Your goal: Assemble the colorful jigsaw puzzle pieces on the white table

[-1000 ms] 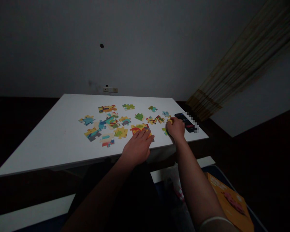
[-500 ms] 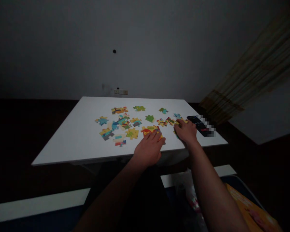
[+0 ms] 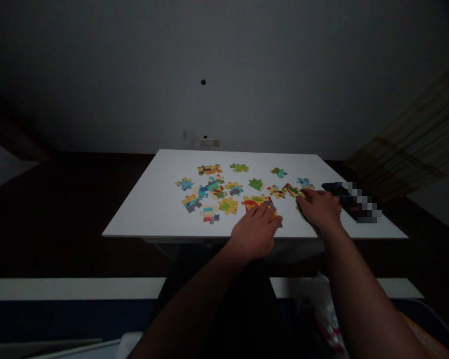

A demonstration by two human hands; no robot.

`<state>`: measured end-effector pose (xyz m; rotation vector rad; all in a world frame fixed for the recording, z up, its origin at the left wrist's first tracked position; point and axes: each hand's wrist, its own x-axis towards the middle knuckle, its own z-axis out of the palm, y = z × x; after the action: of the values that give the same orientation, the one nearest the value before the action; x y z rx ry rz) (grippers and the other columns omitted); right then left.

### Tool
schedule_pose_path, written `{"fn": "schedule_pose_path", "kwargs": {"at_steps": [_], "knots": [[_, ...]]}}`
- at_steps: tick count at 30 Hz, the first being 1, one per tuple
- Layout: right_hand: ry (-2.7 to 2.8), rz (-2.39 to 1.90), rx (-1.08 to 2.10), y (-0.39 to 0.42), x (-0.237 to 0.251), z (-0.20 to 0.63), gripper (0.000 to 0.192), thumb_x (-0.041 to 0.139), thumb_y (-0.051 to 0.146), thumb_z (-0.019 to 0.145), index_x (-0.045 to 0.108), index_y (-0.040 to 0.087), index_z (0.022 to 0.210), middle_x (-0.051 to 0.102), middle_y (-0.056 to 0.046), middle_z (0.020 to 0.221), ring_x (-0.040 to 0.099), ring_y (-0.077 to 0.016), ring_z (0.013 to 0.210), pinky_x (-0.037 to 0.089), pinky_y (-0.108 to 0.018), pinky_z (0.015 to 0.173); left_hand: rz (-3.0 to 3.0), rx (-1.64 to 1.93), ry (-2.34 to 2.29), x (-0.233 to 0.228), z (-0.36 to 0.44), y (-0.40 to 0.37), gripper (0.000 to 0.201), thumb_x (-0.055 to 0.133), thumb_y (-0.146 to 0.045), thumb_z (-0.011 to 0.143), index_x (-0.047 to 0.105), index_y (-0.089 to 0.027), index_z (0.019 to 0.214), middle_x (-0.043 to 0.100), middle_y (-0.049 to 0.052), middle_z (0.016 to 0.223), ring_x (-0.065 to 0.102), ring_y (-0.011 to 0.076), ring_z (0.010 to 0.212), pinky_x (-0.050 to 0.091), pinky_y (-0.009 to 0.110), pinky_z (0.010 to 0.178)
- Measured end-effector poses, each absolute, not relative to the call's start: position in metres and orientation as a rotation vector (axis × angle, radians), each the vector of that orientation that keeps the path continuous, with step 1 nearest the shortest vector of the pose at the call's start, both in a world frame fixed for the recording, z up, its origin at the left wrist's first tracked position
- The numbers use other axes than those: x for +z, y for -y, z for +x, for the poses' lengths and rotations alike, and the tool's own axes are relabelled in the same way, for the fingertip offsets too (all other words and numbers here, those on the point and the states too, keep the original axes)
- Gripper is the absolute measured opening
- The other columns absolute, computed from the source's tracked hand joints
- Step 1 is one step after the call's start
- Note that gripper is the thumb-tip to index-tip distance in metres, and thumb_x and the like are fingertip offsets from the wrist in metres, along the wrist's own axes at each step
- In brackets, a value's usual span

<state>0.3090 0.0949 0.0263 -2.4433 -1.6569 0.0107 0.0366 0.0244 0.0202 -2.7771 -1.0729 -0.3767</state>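
Note:
Colourful jigsaw pieces (image 3: 217, 192) lie scattered on a white table (image 3: 160, 209). My left hand (image 3: 255, 232) rests palm down at the table's near edge, fingers on a red and yellow joined piece (image 3: 255, 202). My right hand (image 3: 320, 209) lies to its right, fingers curled over a small yellow piece (image 3: 301, 195) beside a red and green piece (image 3: 290, 189). Whether the right hand grips that piece is hard to make out in the dim light.
A dark phone or remote (image 3: 340, 195) lies on the table right of my right hand. A wall socket (image 3: 209, 142) sits behind the table. A curtain (image 3: 415, 154) hangs at the right. An orange box (image 3: 430, 341) shows at the lower right corner.
The view has swung left, so the table and hands appear further right in the picture. Both hands stay on the same pieces at the table's near edge.

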Motion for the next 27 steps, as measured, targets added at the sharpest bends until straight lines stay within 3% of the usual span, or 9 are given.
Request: {"fn": "schedule_pose_path", "kwargs": {"at_steps": [11,15,19,23,27], "knots": [[1.688,-2.410,0.023,-0.0942,0.0270,0.3097,0.067,0.047,0.055,0.125,0.075,0.024,0.178,0.065,-0.025,0.180,0.061,-0.0516,0.165,0.051,-0.065,0.136,-2.820,-0.442,1.099,0.0194,0.0365,-0.0243,0.057,0.080,-0.031,0.109,0.078,-0.036,0.166,0.074,0.010,0.180,0.066,0.0342,0.170,0.058,0.054,0.142],[1.688,-2.398,0.020,-0.0949,0.0266,0.3110,0.064,0.049,0.050,0.125,0.078,0.022,0.174,0.067,-0.025,0.178,0.063,-0.0511,0.164,0.052,-0.064,0.135,-2.832,-0.471,1.092,0.0187,0.0357,-0.0249,0.061,0.081,-0.028,0.107,0.077,-0.041,0.167,0.075,0.009,0.178,0.066,0.0356,0.170,0.058,0.057,0.141],[1.672,-2.393,0.023,-0.0945,0.0277,0.3111,0.062,0.046,0.044,0.125,0.079,0.019,0.171,0.068,-0.026,0.178,0.063,-0.0520,0.163,0.054,-0.065,0.134,-2.851,-0.468,1.113,0.0191,0.0353,-0.0243,0.053,0.073,-0.030,0.112,0.076,-0.028,0.165,0.072,0.012,0.181,0.064,0.0345,0.172,0.054,0.051,0.144],[1.664,-2.386,0.031,-0.0933,0.0298,0.3103,0.060,0.046,0.040,0.126,0.079,0.019,0.171,0.068,-0.026,0.179,0.063,-0.0501,0.165,0.053,-0.064,0.136,-2.853,-0.443,1.135,0.0225,0.0357,-0.0231,0.050,0.072,-0.029,0.113,0.077,-0.029,0.164,0.073,0.011,0.181,0.064,0.0333,0.172,0.053,0.049,0.144],[1.657,-2.401,0.042,-0.0928,0.0318,0.3091,0.059,0.047,0.039,0.126,0.079,0.020,0.171,0.069,-0.024,0.178,0.063,-0.0486,0.165,0.053,-0.062,0.136,-2.874,-0.419,1.138,0.0247,0.0356,-0.0230,0.052,0.069,-0.028,0.115,0.074,-0.022,0.166,0.071,0.014,0.183,0.063,0.0340,0.173,0.049,0.048,0.146]]}}
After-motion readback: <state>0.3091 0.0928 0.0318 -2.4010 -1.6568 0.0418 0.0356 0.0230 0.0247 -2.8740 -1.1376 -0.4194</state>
